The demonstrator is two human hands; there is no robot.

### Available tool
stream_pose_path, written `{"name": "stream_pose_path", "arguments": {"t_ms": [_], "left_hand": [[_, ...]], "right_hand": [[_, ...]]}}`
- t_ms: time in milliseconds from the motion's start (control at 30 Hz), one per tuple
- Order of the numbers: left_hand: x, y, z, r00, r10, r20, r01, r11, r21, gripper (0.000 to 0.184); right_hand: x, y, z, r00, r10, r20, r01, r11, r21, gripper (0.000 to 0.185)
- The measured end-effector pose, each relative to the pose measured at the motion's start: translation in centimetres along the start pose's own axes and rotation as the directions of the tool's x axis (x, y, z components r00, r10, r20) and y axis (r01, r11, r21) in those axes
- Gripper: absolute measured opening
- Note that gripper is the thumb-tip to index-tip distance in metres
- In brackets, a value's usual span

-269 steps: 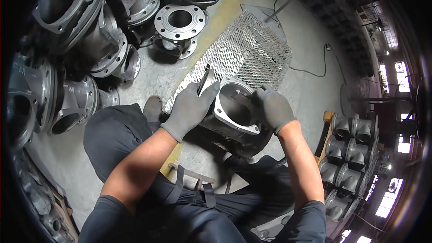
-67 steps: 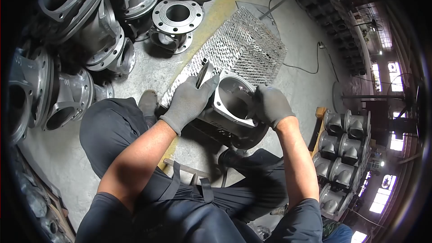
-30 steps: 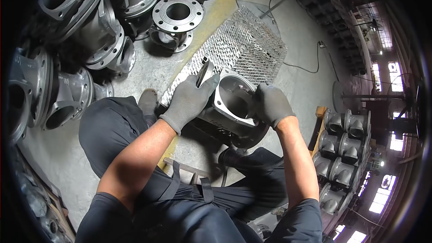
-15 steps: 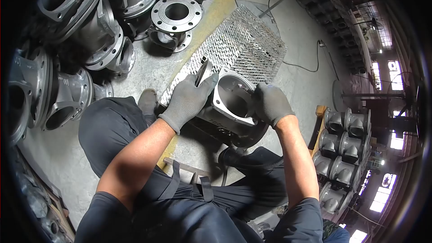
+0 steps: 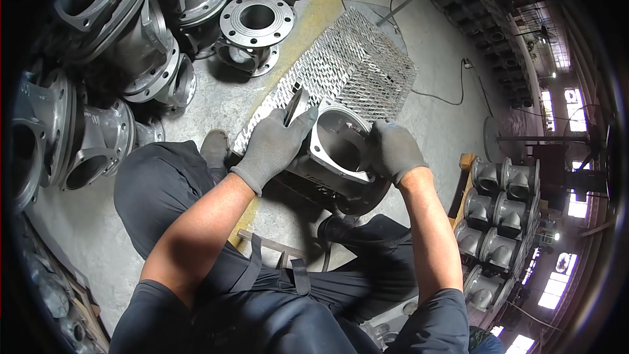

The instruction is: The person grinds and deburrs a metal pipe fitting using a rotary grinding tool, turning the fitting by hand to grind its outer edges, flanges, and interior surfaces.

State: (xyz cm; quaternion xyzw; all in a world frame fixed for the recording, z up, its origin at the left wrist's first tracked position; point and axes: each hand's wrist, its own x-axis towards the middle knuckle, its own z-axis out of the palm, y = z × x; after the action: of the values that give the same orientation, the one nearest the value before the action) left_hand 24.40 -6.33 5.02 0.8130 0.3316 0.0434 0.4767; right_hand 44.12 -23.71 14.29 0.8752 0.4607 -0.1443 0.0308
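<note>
A grey cast-metal valve body [image 5: 327, 180] lies in front of me, its squarish flanged opening facing up and its hollow inside dark. My left hand [image 5: 278, 141], in a grey glove, is closed around the round end flange [image 5: 297, 106] on the casting's left side. On the right of the opening, my gloved right hand [image 5: 396, 151] is curled into a fist against the rim. Whatever its fingers hold, if anything, is hidden. Beneath and beyond the casting is a metal mesh platform [image 5: 357, 52].
Flanged castings [image 5: 255, 23] stand stacked at the upper left. More valve bodies [image 5: 495, 206] sit in rows beside a wooden board [image 5: 462, 187] on the right. A cable [image 5: 442, 98] trails over the concrete floor. A yellow line [image 5: 331, 0] runs beside the mesh.
My right hand and forearm have shifted very slightly to the left. My left hand and the valve body keep their place.
</note>
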Motion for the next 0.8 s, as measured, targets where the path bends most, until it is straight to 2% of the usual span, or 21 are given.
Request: {"name": "stream_pose_path", "arguments": {"t_ms": [133,200,233,333,400,533,600,733,800], "left_hand": [[-0.1,0.1,0.1,0.999,0.038,-0.023,-0.038,0.999,0.002,0.038],[-0.1,0.3,-0.1,0.997,-0.07,-0.033,0.067,0.994,-0.09,0.042],[-0.1,0.1,0.0,0.997,-0.072,-0.035,0.068,0.994,-0.09,0.042],[-0.3,0.2,0.1,0.992,0.067,-0.108,-0.076,0.994,-0.08,0.055],[-0.4,1.3,-0.4,0.977,-0.215,-0.002,0.199,0.906,-0.373,0.064],[-0.6,1.4,-0.7,0.983,-0.174,-0.052,0.148,0.932,-0.33,0.07],[-0.7,1.6,-0.9,0.989,-0.115,-0.089,0.089,0.964,-0.249,0.072],[-0.9,1.6,-0.9,0.99,-0.096,-0.107,0.066,0.965,-0.256,0.075],[-0.5,1.1,-0.4,0.992,-0.086,-0.095,0.06,0.967,-0.248,0.076]], "right_hand": [[0.2,0.0,0.0,1.0,-0.012,0.021,0.012,1.0,-0.019,0.037],[-0.1,0.1,0.1,1.0,-0.006,-0.004,0.006,1.0,0.029,0.037],[-0.2,0.2,0.2,1.0,0.001,-0.026,0.001,0.997,0.077,0.037],[-0.1,0.8,0.8,0.997,-0.024,-0.077,0.028,0.998,0.052,0.037],[-0.1,0.9,0.8,0.998,-0.027,-0.058,0.03,0.999,0.043,0.035],[0.2,-0.2,-0.2,1.0,0.005,0.03,-0.005,1.0,-0.006,0.033],[-0.1,0.0,0.0,1.0,0.008,-0.007,-0.007,0.999,0.034,0.033],[-0.6,0.3,0.8,0.995,0.064,-0.074,-0.057,0.994,0.097,0.032],[-1.0,0.0,0.5,0.997,0.054,-0.056,-0.05,0.996,0.067,0.032]]}}
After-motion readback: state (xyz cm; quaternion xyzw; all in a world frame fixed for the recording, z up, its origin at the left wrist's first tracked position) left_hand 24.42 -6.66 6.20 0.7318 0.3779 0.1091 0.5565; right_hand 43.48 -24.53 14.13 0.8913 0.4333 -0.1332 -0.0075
